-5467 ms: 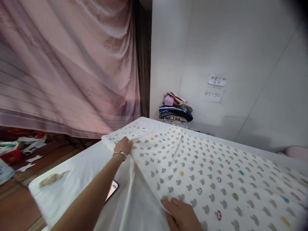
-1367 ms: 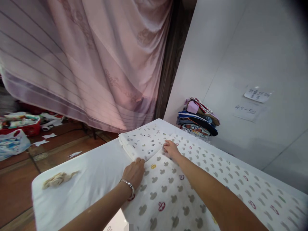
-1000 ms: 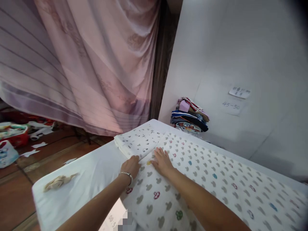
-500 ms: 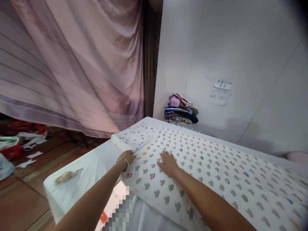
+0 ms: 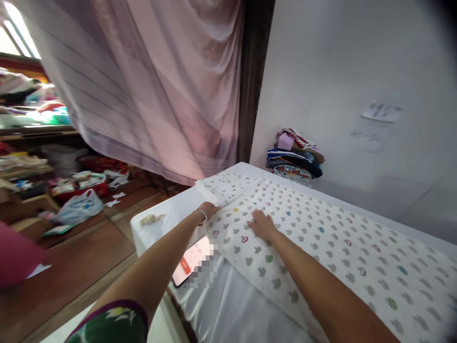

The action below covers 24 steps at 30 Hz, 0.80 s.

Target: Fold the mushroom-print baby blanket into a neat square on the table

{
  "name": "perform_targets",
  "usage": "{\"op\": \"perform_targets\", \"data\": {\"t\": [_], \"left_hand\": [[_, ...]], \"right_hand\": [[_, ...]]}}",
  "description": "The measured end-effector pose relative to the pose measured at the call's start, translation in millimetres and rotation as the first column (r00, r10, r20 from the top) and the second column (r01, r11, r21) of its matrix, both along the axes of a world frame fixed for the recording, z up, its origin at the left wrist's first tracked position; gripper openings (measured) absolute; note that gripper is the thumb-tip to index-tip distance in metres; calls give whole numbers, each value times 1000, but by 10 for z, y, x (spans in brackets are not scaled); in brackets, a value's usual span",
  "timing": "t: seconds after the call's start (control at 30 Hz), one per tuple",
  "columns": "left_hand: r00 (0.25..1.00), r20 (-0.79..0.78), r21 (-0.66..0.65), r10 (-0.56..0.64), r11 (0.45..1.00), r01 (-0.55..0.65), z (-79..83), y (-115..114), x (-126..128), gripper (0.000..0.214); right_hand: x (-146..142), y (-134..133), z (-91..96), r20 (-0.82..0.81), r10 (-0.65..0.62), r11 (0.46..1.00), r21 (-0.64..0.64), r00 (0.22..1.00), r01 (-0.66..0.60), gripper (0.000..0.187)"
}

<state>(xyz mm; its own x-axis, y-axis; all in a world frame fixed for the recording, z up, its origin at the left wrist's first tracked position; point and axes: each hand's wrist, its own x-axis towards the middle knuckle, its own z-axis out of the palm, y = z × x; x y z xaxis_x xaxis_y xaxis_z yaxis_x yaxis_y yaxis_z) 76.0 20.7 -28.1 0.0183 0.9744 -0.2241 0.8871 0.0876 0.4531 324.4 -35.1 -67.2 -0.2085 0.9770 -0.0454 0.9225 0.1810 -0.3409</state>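
Observation:
A white cloth [image 5: 310, 209] printed with grey and a few coloured mushrooms lies spread along the table [image 5: 185, 202], which has a white cover. My right hand [image 5: 263, 225] rests flat on it, fingers spread. At the cloth's left edge is my left hand [image 5: 210, 209], a bracelet on the wrist, its fingers closed together on the border; the thumb is hidden. Just beyond it, a part with a smaller dark print [image 5: 228, 186] lies at the far end. A lit phone [image 5: 189, 262] sits below my left forearm, partly pixelated.
A small beige bundle [image 5: 152, 219] lies on the table's left corner. Folded fabrics [image 5: 294, 157] are stacked by the wall beneath paper notes [image 5: 382, 112]. A pink curtain [image 5: 171, 85] hangs behind. On the floor at left are a red basket [image 5: 102, 188] and a plastic bag [image 5: 80, 208].
The view has swung left, showing more floor and shelving. Both hands keep about the same places on the cloth; my left sleeve and more of the phone now show.

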Motion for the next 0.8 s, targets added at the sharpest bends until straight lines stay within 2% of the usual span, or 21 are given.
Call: {"op": "perform_targets", "data": {"t": [0.1,0.17,0.23,0.37,0.47,0.6,0.8], "left_hand": [[999,1,-28,35,999,-35,63,-235,-238,36],[999,3,-14,40,999,-40,86,-469,-379,39],[1000,12,-1,15,1000,-15,88,-756,-463,51],[992,-72,62,-101,993,105,34,-1359,-466,81],[980,-190,132,-67,987,93,-16,-1687,-419,86],[971,-240,176,19,984,25,-47,-1888,-381,84],[969,-240,189,58,982,-12,-42,-1955,-325,81]], "right_hand": [[54,-18,-126,48,38,999,27,998,-39,57],[82,-26,-192,81,43,997,65,996,-48,56],[93,-27,-229,107,39,995,86,994,-48,57],[85,-23,-262,140,28,991,128,990,-46,57],[82,-21,-290,151,22,990,138,988,-43,55],[93,-13,-324,167,12,990,133,986,-35,56],[114,-31,-338,151,9,986,161,988,-34,56]]}}
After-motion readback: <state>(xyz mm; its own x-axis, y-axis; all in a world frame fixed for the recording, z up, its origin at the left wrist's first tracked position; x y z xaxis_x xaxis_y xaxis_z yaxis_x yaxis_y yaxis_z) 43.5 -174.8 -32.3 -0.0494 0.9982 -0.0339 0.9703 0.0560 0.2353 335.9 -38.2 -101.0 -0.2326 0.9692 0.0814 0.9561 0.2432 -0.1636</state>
